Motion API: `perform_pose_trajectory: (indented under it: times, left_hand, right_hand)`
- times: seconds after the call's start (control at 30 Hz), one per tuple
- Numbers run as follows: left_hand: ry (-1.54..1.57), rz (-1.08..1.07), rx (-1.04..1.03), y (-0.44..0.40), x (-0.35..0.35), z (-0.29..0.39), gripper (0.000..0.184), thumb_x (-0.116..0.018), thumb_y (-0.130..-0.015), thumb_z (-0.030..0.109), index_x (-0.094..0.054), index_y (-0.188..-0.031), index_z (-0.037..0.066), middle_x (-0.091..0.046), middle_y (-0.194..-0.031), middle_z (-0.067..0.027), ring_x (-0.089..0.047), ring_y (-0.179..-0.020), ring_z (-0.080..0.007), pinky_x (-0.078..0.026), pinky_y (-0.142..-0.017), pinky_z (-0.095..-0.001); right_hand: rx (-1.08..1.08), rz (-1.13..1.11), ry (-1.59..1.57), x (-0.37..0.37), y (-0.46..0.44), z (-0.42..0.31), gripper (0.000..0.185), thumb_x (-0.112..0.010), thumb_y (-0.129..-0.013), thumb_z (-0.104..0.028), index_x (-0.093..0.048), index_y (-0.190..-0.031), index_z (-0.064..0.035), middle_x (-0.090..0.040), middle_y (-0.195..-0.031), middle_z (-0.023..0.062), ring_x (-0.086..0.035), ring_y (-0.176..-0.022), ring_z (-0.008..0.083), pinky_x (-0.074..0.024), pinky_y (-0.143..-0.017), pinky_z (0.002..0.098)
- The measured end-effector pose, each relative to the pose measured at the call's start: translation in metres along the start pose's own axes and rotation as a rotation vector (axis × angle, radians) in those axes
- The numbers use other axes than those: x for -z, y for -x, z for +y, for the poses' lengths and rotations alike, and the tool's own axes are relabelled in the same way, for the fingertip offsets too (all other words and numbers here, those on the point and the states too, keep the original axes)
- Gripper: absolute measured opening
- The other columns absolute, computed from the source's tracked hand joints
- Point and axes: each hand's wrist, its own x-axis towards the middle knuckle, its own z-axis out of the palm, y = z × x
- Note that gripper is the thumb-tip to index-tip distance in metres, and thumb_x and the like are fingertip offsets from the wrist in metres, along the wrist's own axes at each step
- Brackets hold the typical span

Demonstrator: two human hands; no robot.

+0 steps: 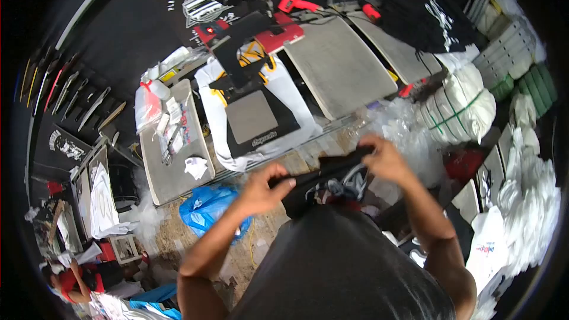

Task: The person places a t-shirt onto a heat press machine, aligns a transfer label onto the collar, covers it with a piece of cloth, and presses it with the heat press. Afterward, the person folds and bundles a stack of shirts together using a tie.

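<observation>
In front of my torso, a folded black garment (329, 169) with a grey and white print is stretched between my hands. My left hand (264, 189) pinches its left edge between thumb and fingers. The right-hand edge is gripped by my right hand (384, 159), held slightly higher. Its lower part is hidden behind my dark shirt. Beyond my hands, a white and black garment (290, 115) lies spread on a board, with a grey rectangular panel (252, 117) on it.
A red heat gun (296, 3) rests behind the grey boards (341, 65). A blue plastic bag (207, 208) lies on the floor at left. Clear plastic wrap (400, 127) and a tied white bundle (459, 106) are at right. Another person (74, 281) is at lower left.
</observation>
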Motion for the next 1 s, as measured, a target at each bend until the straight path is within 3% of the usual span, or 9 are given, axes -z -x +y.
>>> perform_pose_trajectory:
  times: [0.1,0.17,0.33,0.43,0.63,0.8,0.83,0.97,1.0]
  left_hand:
    - [0.145,0.073,-0.294,-0.031,-0.013,0.056,0.018,-0.07,-0.096,0.02,-0.064,-0.103,0.004,-0.054,-0.082,0.0039,-0.051,-0.076,-0.0068,-0.045,-0.071,-0.025]
    - [0.132,-0.017,-0.263,-0.036,0.028,0.113,0.022,-0.067,-0.097,0.017,-0.065,-0.114,0.004,-0.051,-0.082,0.008,-0.049,-0.076,-0.0029,-0.041,-0.069,-0.0206]
    - [-0.289,0.33,-0.504,-0.073,0.086,0.18,0.027,-0.067,-0.097,0.024,-0.071,-0.112,0.001,-0.064,-0.086,0.0051,-0.052,-0.079,-0.0017,-0.042,-0.07,-0.0205]
    - [-0.246,0.455,-0.535,-0.069,0.109,0.209,0.028,-0.068,-0.097,0.027,-0.07,-0.11,0.002,-0.066,-0.089,0.0036,-0.054,-0.084,-0.003,-0.043,-0.078,-0.0213]
    - [-0.31,0.537,-0.574,-0.064,0.15,0.228,0.027,-0.067,-0.098,0.027,-0.07,-0.109,0.002,-0.064,-0.089,0.0043,-0.052,-0.081,-0.0037,-0.042,-0.075,-0.0212]
    - [-0.28,0.515,-0.608,-0.058,0.167,0.24,0.024,-0.066,-0.097,0.021,-0.068,-0.112,0.002,-0.064,-0.093,0.0039,-0.053,-0.086,-0.0041,-0.042,-0.079,-0.0209]
    - [-0.293,0.491,-0.59,-0.055,0.164,0.242,0.022,-0.065,-0.099,0.019,-0.067,-0.112,0.002,-0.063,-0.097,0.0047,-0.055,-0.092,-0.004,-0.042,-0.085,-0.0204]
    - [-0.498,0.437,-0.512,-0.04,0.148,0.253,0.019,-0.066,-0.096,0.015,-0.069,-0.109,0.0,-0.064,-0.093,0.0041,-0.054,-0.085,-0.0035,-0.043,-0.078,-0.021]
    - [-0.489,0.422,-0.604,-0.042,0.155,0.245,0.019,-0.066,-0.097,0.015,-0.069,-0.106,0.0,-0.064,-0.092,0.0044,-0.053,-0.085,-0.0032,-0.043,-0.078,-0.0212]
  right_hand:
    - [0.089,0.064,0.065,0.077,-0.005,-0.014,0.04,-0.063,-0.069,-0.003,-0.066,-0.109,0.0005,-0.069,-0.105,0.0079,-0.064,-0.106,0.0201,-0.0492,-0.091,0.0317]
    - [0.282,0.108,0.047,0.116,-0.009,-0.055,0.031,-0.061,-0.077,0.002,-0.062,-0.108,-0.0005,-0.067,-0.094,0.007,-0.063,-0.087,0.0152,-0.0509,-0.08,0.0299]
    - [0.484,0.032,-0.169,0.176,-0.017,-0.125,0.024,-0.065,-0.085,0.004,-0.061,-0.107,-0.0027,-0.064,-0.097,-0.0026,-0.059,-0.088,0.0055,-0.0468,-0.081,0.0217]
    - [0.455,-0.302,-0.291,0.176,-0.008,-0.141,0.027,-0.073,-0.085,0.002,-0.059,-0.106,-0.0051,-0.057,-0.095,-0.0047,-0.053,-0.093,0.0031,-0.0442,-0.081,0.0213]
    - [0.608,-0.045,-0.17,0.208,-0.035,-0.172,0.016,-0.069,-0.092,-0.006,-0.06,-0.105,-0.0047,-0.056,-0.092,-0.0065,-0.054,-0.089,0.003,-0.0437,-0.083,0.0204]
    - [0.83,-0.035,-0.121,0.186,-0.043,-0.21,0.055,-0.072,-0.093,-0.038,-0.061,-0.133,-0.0023,-0.067,-0.109,0.0027,-0.06,-0.101,0.0111,-0.0486,-0.091,0.0292]
    - [0.591,-0.082,-0.256,0.172,-0.032,-0.226,0.061,-0.077,-0.088,-0.043,-0.063,-0.131,-0.0014,-0.069,-0.108,0.0049,-0.062,-0.098,0.0165,-0.0493,-0.09,0.0311]
    - [0.565,0.104,0.427,0.121,-0.056,-0.227,0.037,-0.072,-0.081,-0.021,-0.069,-0.111,0.0004,-0.071,-0.093,0.0166,-0.065,-0.083,0.0199,-0.0525,-0.08,0.0344]
    - [0.775,0.253,0.341,0.121,-0.074,-0.211,0.029,-0.063,-0.076,-0.01,-0.067,-0.102,0.0018,-0.071,-0.09,0.019,-0.066,-0.08,0.0213,-0.0523,-0.077,0.0352]
